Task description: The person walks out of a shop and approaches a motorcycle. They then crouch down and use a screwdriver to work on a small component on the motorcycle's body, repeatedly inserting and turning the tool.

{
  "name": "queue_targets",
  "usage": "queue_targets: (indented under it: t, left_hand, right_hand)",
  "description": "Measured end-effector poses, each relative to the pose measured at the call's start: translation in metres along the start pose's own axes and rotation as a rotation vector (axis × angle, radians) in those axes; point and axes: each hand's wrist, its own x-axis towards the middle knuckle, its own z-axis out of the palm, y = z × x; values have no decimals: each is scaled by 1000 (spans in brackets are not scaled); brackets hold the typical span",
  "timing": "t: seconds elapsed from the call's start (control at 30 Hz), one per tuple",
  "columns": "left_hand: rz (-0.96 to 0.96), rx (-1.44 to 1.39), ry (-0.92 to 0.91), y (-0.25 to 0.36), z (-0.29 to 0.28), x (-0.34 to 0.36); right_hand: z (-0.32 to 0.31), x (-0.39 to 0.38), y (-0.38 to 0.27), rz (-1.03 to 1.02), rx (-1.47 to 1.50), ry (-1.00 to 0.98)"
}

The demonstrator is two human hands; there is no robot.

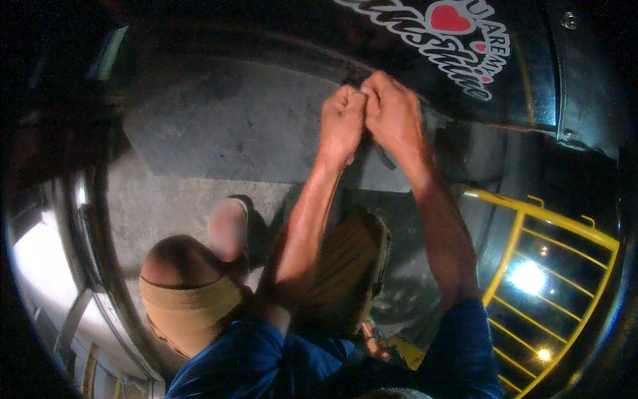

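My left hand (343,123) and my right hand (393,116) meet, knuckles side by side, at the lower edge of a glossy black panel (465,116). Both are closed, fingers curled inward. Whatever they grip is hidden behind the fingers. A short dark strip (383,158) shows just below the hands, beside my right wrist; whether it joins what I hold, I cannot tell. On the panel, up and to the right of my hands, is a sticker (450,18) with red hearts and pale-edged lettering.
Below the panel lies a dark grey sheet or mat (219,133) on a concrete floor (153,206). My bent knee (179,263) and a foot (228,229) are at the left. A yellow barred metal frame (518,219) stands at the right, with bright light spots showing between its bars.
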Motion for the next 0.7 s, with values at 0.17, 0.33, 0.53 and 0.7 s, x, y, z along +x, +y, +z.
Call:
queue_targets:
  t: [0.17, 0.33, 0.53, 0.7]
  left_hand:
    - [71, -113, -6, -1, 7, -1]
    - [96, -122, -5, 3, 13, -6]
    - [117, 117, 24, -13, -2, -10]
    - [127, 342, 68, -16, -21, -16]
  right_hand:
    - [3, 1, 0, -13, 24, 52]
    - [6, 6, 5, -12, 4, 54]
    - [5, 4, 10, 37, 34, 27]
    - [18, -17, 7, 469, 521, -4]
